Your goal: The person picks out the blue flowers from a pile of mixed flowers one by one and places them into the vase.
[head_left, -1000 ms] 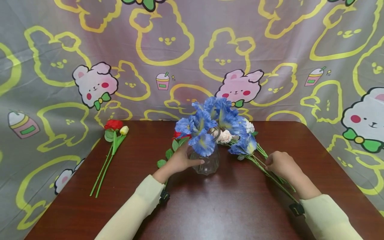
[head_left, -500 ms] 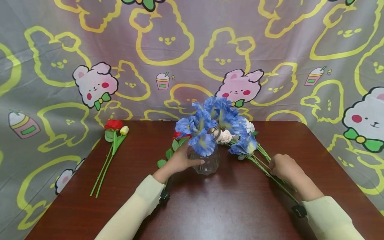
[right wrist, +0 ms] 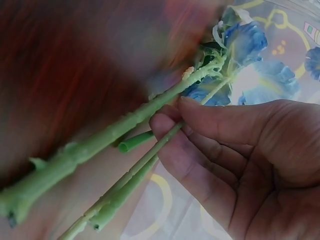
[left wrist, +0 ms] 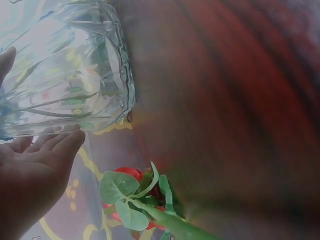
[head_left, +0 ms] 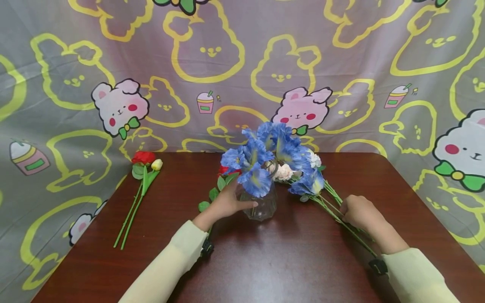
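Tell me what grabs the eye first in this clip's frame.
The big cluster of blue fabric flowers at the table's middle stands out, rising from a clear faceted glass vase that the left hand steadies with straight fingers. To its right, the right hand pinches thin green stems of more blue flowers lying on the dark red wooden table. A red rose with a white bud lies at the far left.

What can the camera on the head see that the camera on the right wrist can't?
Only the head view shows the clear ribbed glass vase with the left hand against it, the red rose and white bud lying at the left, and the bunny-print cloth backdrop.

Only the right-wrist view shows the fingers pinching a thin green stem.

Both show the right hand, blue fabric flowers and the dark brown wooden table.
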Demonstrator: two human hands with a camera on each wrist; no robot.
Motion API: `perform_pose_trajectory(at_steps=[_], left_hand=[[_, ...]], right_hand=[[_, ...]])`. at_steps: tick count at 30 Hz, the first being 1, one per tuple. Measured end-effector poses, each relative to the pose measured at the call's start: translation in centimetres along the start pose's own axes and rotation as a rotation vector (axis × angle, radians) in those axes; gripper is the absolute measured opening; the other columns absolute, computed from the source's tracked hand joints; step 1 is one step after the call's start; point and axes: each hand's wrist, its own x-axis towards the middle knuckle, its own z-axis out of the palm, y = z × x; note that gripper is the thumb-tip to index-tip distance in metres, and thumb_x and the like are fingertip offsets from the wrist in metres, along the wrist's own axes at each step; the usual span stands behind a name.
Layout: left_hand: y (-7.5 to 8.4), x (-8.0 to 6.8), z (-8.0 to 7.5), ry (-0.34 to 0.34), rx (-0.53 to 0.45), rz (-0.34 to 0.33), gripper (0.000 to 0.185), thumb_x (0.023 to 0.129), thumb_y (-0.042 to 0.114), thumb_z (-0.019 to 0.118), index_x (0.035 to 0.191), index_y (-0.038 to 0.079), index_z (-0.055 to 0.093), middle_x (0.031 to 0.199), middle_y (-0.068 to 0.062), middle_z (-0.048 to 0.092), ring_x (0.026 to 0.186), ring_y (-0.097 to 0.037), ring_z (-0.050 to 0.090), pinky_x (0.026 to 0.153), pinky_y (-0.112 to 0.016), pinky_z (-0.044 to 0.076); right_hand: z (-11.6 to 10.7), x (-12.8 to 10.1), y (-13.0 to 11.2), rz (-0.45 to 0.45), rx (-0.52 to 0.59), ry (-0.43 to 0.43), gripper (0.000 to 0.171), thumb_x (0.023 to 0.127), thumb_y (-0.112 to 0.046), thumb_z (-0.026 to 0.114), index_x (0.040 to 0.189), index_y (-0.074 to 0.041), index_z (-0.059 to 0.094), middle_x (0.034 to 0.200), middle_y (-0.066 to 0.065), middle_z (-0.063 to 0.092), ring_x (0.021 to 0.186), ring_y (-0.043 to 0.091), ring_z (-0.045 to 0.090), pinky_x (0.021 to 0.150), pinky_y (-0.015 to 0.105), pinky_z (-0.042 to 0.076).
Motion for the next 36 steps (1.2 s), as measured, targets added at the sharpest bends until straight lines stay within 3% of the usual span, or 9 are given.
perform_pose_trajectory(at_steps=[6, 19, 32, 36], left_hand=[[0.2, -0.1, -0.1, 0.006, -0.011, 0.019, 0.104, 0.079, 0.025, 0.083, 0.154, 0.002, 0.015, 0.150, -0.021, 0.034, 0.131, -0.036, 0.043, 0.104, -0.044, 0.040], [0.2, -0.1, -0.1, 0.001, 0.011, 0.028, 0.107, 0.078, 0.028, 0.083, 0.154, 0.001, 0.013, 0.150, -0.022, 0.035, 0.131, -0.035, 0.043, 0.104, -0.042, 0.040], [0.1, 0.0, 0.0, 0.005, 0.007, 0.033, 0.106, 0.078, 0.024, 0.084, 0.154, 0.001, 0.014, 0.152, -0.020, 0.032, 0.131, -0.034, 0.043, 0.105, -0.040, 0.039], [0.2, -0.1, 0.0, 0.004, 0.007, 0.026, 0.107, 0.078, 0.025, 0.084, 0.154, 0.002, 0.013, 0.153, -0.019, 0.030, 0.132, -0.034, 0.042, 0.105, -0.040, 0.039]], right_hand=[[-0.2, -0.2, 0.2, -0.033, 0.009, 0.054, 0.008, 0.072, -0.001, 0.074, 0.075, -0.008, 0.072, 0.073, 0.002, 0.067, 0.066, 0.020, 0.059, 0.060, 0.043, 0.050], [-1.1, -0.3, -0.4, 0.015, 0.086, 0.056, 0.006, 0.079, 0.002, 0.070, 0.084, 0.001, 0.071, 0.078, 0.007, 0.067, 0.072, 0.025, 0.062, 0.060, 0.043, 0.052], [-1.4, -0.7, -0.5, 0.004, 0.172, 0.139, 0.009, 0.083, -0.002, 0.071, 0.089, 0.005, 0.070, 0.081, 0.012, 0.069, 0.077, 0.032, 0.065, 0.064, 0.046, 0.053], [-1.4, -0.8, -0.5, 0.012, 0.212, 0.174, 0.011, 0.085, -0.002, 0.070, 0.093, 0.006, 0.070, 0.081, 0.010, 0.068, 0.075, 0.027, 0.064, 0.062, 0.043, 0.052]])
